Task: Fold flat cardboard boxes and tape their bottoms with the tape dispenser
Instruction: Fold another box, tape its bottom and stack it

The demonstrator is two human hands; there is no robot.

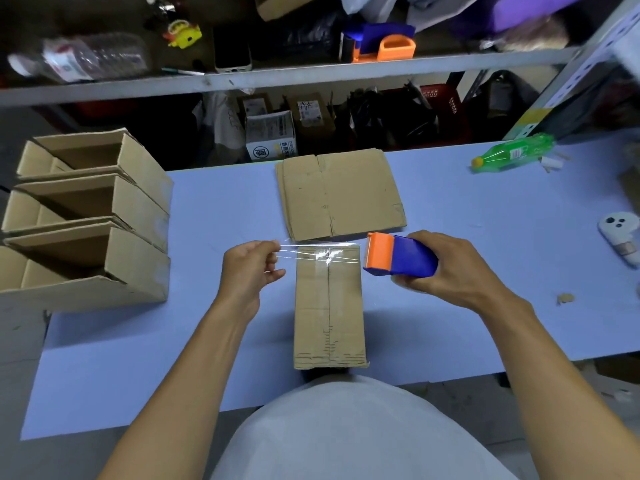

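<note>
**Tape stretched across the box**

Well left of the fingers, three open boxes [93, 216] lay on the table [485, 254]. The left hand [247, 268] pinched the free end of the tape [320, 252] in its fingers. The strip ran taut over the far end of the box [329, 313], seam up, between both hands. The right hand [453, 268] gripped the dispenser [398, 254]. Just beyond the fingers lay flat cardboard [341, 194].

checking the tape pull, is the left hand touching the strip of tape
Touching. The head view shows the left hand pinching the free end of the clear tape, stretched from the tape dispenser held by the right hand.
</note>
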